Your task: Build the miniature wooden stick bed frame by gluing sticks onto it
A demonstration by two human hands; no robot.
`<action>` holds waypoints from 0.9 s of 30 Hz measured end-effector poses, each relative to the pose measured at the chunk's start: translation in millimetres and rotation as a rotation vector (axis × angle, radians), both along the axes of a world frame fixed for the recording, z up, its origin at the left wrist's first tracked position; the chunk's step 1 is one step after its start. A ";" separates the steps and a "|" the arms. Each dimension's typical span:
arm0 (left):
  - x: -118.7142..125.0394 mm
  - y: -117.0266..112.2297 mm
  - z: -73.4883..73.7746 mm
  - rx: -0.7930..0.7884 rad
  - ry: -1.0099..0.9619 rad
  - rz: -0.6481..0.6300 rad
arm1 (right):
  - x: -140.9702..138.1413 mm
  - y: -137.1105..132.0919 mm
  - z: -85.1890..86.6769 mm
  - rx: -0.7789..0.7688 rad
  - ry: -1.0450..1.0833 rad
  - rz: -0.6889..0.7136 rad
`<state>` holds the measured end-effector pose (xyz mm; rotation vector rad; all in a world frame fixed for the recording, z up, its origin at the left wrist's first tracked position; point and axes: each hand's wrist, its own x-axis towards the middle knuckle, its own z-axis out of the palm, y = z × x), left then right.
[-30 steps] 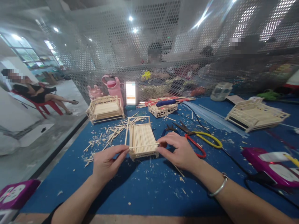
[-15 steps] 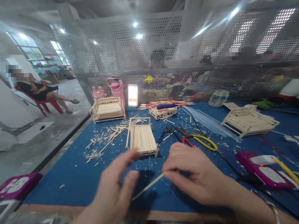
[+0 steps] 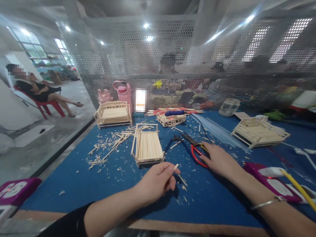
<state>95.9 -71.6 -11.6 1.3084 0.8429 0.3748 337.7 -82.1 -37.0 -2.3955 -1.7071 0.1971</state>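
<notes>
My left hand (image 3: 159, 179) is closed in a pinch on a pale wooden stick (image 3: 176, 167); only a short end shows above the fingertips. To the right, my right hand (image 3: 218, 158) has its fingers around the yellow handle of dark-bladed scissors (image 3: 189, 138), which lie on the blue tabletop. Beside them are pliers (image 3: 176, 138) with blue and red handles, partly overlapped by the scissors. Just beyond my left hand stands a small bed-like frame (image 3: 149, 144) of wooden sticks, with a slatted base and a raised back rail.
Finished-looking stick benches stand at back left (image 3: 113, 113) and right (image 3: 260, 131). A blue-handled tool (image 3: 174, 113) rests on a stick frame (image 3: 171, 119). Stick scraps (image 3: 118, 141), a glass jar (image 3: 229, 107), a pink bottle (image 3: 123, 95) and a purple power strip (image 3: 274, 182) surround the work.
The stick has passed from my right hand to my left, which has moved right. My right hand has moved right and forward onto the scissors' handle.
</notes>
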 end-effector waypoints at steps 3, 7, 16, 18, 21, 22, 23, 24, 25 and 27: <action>10.2 2.0 -4.6 0.046 -0.011 0.050 | -2.0 1.9 1.6 -0.043 0.015 -0.039; 18.7 2.1 -6.9 0.089 -0.053 0.077 | 0.8 0.3 11.2 -0.059 0.118 -0.082; 29.5 1.8 4.2 0.185 -0.145 0.077 | -22.4 -69.8 15.6 0.180 0.724 0.317; 31.7 1.1 7.3 0.225 -0.155 0.072 | -30.8 -78.5 18.7 0.156 0.725 0.341; 32.1 -1.3 12.4 0.290 -0.137 0.061 | -39.0 -81.5 25.5 0.133 0.699 0.345; 31.5 -2.2 14.0 0.310 -0.128 0.056 | -40.3 -81.3 27.1 0.150 0.690 0.342; 30.8 -3.0 15.2 0.329 -0.121 0.049 | -41.0 -81.1 28.2 0.175 0.680 0.339; 29.9 -3.8 16.2 0.348 -0.119 0.041 | -41.1 -81.1 28.5 0.192 0.669 0.340; 29.0 -4.4 16.7 0.367 -0.120 0.030 | -40.8 -81.3 28.4 0.201 0.655 0.345; 27.3 -5.3 16.9 0.401 -0.125 0.005 | -39.6 -82.3 27.2 0.212 0.628 0.365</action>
